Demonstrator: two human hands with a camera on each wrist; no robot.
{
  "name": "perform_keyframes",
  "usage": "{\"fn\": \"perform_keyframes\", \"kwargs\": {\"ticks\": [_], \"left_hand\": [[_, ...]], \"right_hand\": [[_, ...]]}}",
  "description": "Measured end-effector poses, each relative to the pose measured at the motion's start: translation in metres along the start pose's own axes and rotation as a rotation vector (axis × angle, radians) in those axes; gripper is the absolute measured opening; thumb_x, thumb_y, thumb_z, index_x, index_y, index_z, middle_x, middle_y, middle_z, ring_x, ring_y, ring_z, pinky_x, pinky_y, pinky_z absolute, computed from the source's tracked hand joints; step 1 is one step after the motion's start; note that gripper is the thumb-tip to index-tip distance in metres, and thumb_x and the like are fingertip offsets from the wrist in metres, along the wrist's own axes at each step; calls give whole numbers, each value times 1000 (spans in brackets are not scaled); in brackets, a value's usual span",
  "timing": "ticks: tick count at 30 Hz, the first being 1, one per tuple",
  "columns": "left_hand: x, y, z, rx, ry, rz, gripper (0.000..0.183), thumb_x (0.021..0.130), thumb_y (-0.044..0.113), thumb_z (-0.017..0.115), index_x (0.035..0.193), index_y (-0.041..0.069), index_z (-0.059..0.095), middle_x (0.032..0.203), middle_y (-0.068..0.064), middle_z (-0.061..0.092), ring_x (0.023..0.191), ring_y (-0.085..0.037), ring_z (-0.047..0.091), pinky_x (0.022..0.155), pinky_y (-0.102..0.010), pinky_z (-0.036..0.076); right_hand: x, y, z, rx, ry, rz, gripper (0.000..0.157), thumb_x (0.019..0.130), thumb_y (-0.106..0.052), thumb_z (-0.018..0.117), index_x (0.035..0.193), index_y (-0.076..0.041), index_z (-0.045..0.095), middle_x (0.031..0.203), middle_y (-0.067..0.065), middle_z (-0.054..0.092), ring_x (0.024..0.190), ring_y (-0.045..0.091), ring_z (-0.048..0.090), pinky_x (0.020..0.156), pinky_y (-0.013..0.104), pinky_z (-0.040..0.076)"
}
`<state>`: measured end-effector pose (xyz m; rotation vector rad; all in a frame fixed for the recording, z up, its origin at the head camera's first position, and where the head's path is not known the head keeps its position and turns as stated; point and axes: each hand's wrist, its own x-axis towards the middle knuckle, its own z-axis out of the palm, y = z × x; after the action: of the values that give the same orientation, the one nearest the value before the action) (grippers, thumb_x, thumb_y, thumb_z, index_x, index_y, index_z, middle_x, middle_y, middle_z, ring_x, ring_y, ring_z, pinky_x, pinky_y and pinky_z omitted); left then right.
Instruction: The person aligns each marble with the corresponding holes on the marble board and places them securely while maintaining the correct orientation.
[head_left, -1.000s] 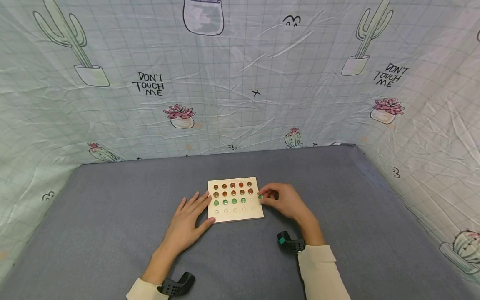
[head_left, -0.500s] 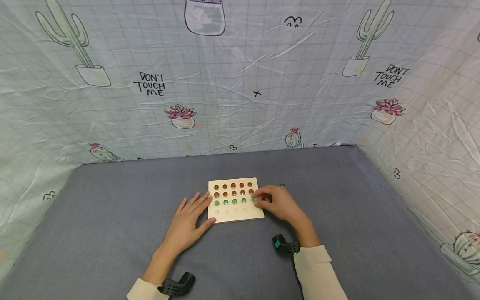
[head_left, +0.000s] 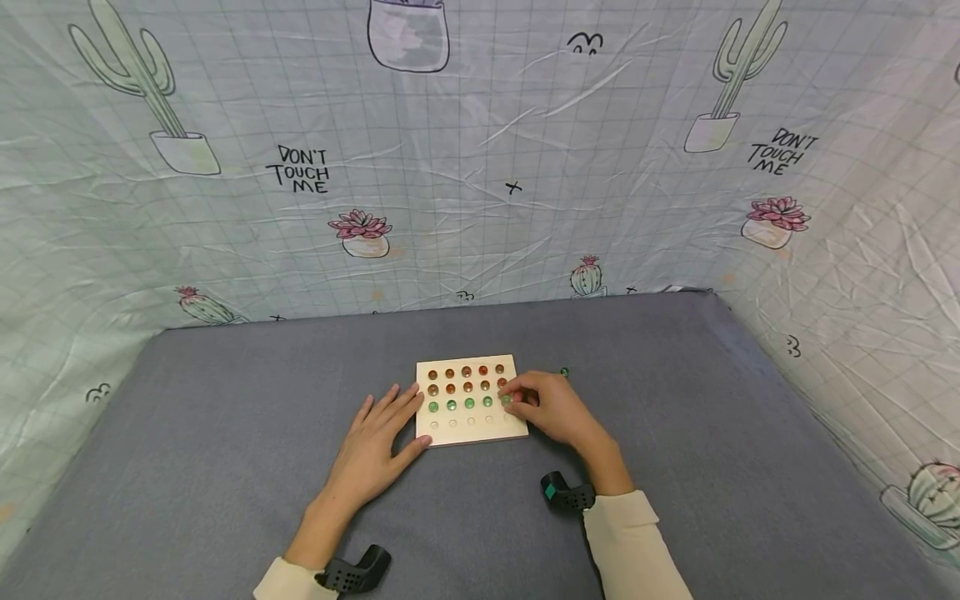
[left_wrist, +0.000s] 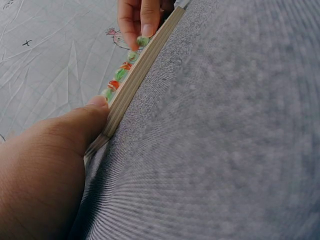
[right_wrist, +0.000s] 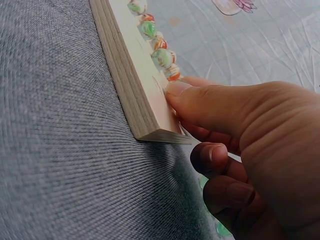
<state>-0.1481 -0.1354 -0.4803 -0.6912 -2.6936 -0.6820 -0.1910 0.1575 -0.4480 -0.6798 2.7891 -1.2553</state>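
A wooden marble board (head_left: pixel 461 432) is laid on a grey cloth (head_left: pixel 225 433). At the board's left edge, the left hand (head_left: pixel 375 450) is rested with its fingers straight and spread; its thumb is set on the near left corner. By the right hand (head_left: pixel 555 408), reached in over the board's right edge, a green marble (left_wrist: pixel 143 41) is pinched narrowly between thumb and fingertips. That marble is held at the right end of the board's third row from the back; whether it is seated in a hollow cannot be told. To its left, four green marbles (head_left: pixel 469 403) are lined up in the same row. On the board's two back rows, red-orange marbles (head_left: pixel 468 387) are set. Along the board's front row, pale hollows (head_left: pixel 470 422) are seen. A loose green marble (head_left: pixel 565 372) is placed right of the board, just behind the right hand. Behind the board, a cactus-print curtain (head_left: pixel 480 150) is hung.
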Motion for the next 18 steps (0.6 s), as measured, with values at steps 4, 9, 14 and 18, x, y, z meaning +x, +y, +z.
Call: {"fn": "perform_keyframes", "kwargs": {"ticks": [4,9,14,18], "left_hand": [[0,0,0,2,-1,-1,64,89,42,65,143,12,48,148,-2,41,137,-30,33,113,-54,16],[0,0,0,3,-4,-5,64,89,43,65,143,12,48,148,-2,41,137,-30,33,113,-54,16],[1,0,0,-1,-6,-10,64,89,43,65,143,12,48,149,-1,41,138,-30,33,113,-53,16],[1,0,-1,-3,-6,-12,63,89,42,65,143,12,48,149,-1,41,138,-29,32,114,-53,15]], "right_hand": [[0,0,0,4,-1,-3,12,85,-9,73,98,-9,72,74,-6,53,60,9,44,53,24,40],[0,0,0,16,-1,9,14,86,-8,72,99,-9,73,75,-6,54,60,10,45,53,24,40],[1,1,0,12,2,4,14,85,-8,72,99,-9,73,75,-6,54,60,10,45,53,24,40],[1,1,0,4,3,1,13,85,-8,72,99,-10,73,74,-6,54,60,10,45,53,24,40]]}}
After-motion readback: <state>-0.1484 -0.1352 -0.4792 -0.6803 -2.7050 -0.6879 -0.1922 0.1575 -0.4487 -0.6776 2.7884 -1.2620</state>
